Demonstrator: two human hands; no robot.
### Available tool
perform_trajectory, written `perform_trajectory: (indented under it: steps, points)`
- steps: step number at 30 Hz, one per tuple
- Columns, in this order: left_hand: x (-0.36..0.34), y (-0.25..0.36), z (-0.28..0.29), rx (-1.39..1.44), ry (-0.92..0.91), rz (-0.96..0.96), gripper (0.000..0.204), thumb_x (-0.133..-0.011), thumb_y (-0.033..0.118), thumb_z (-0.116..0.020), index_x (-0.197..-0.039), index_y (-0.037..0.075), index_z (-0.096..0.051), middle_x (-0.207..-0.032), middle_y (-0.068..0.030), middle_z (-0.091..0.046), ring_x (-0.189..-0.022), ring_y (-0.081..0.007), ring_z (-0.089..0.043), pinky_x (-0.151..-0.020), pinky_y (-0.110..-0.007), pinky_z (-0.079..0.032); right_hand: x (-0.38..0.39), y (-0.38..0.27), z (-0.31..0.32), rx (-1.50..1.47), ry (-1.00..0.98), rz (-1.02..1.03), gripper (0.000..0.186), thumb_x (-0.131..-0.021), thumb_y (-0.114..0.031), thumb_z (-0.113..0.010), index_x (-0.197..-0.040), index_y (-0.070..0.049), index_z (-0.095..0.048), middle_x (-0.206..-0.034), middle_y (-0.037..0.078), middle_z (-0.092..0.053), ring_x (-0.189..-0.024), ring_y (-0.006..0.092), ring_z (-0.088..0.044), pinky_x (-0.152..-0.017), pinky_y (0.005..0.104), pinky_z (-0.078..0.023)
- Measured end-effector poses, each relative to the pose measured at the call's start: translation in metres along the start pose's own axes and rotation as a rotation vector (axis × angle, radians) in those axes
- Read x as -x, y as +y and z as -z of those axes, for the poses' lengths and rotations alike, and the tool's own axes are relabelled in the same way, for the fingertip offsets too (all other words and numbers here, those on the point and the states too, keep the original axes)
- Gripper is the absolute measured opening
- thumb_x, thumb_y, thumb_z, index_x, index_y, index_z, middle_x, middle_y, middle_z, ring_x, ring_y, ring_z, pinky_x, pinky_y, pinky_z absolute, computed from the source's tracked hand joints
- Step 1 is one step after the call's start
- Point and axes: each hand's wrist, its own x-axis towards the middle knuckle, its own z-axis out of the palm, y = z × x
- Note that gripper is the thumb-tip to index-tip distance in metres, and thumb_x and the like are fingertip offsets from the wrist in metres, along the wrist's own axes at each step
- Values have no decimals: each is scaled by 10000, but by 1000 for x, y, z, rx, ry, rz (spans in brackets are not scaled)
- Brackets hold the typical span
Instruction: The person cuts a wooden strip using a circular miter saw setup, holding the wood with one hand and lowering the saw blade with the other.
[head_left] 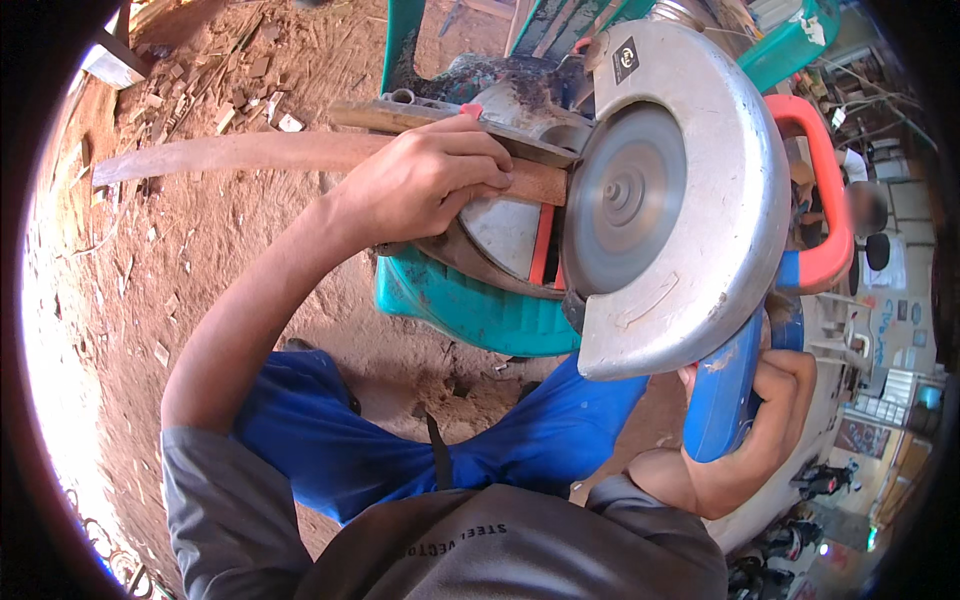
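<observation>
My left hand [432, 180] is closed over a long, slightly curved wooden strip [240, 153], pressing it along the metal fence [450, 120] of a miter saw. The strip's cut end lies close beside the round saw blade [625, 190], whose face looks smeared as if spinning. A silver metal guard [735, 190] covers the blade's upper and right side. At the lower right, my right hand [765, 430] is wrapped round the saw's blue handle [722, 390]. Part of its fingers is hidden behind the handle.
The saw rests on a green plastic chair [470, 305]. A red carrying handle [825, 200] sticks out on the saw's right. Wood offcuts [235, 105] litter the dirt floor at the far left. A person [866, 210] is in the background at right, beyond which parked motorcycles [825, 478] stand.
</observation>
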Motion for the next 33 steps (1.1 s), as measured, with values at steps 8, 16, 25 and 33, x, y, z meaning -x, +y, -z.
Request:
perform_trajectory:
  steps: [8,16,25,33]
  points:
    - [-3,-5,1,-29,-32,-3,143,-824,49,-729,-962,12,-718,-1027,-98,-699,-1025,-300,-655,-1041,-424,-490,0,1,-6,31,36,4,407,-575,-24,-861,-856,-5,-567,-831,122,-526,-773,304,-565,-712,408,-452]
    - [-3,-5,1,-35,-22,0,171,-788,11,-756,-953,47,-734,-1047,-63,-723,-1009,-272,-666,-883,-399,-559,4,-2,-8,8,46,-27,403,-575,-12,-851,-864,-4,-570,-844,122,-529,-793,300,-557,-727,401,-449]
    - [-4,-4,1,-63,-44,19,161,-801,15,-749,-955,55,-725,-1047,-52,-721,-1018,-269,-676,-1040,-439,-509,4,-1,-6,22,21,-19,408,-609,-48,-873,-873,-8,-565,-853,127,-534,-798,308,-562,-727,405,-452]
    - [-3,-5,2,-50,-57,19,169,-809,16,-741,-969,62,-716,-1049,-51,-719,-1031,-278,-675,-1113,-478,-458,4,0,-5,50,-18,10,419,-641,-97,-889,-892,-17,-565,-876,124,-540,-805,310,-575,-729,404,-452]
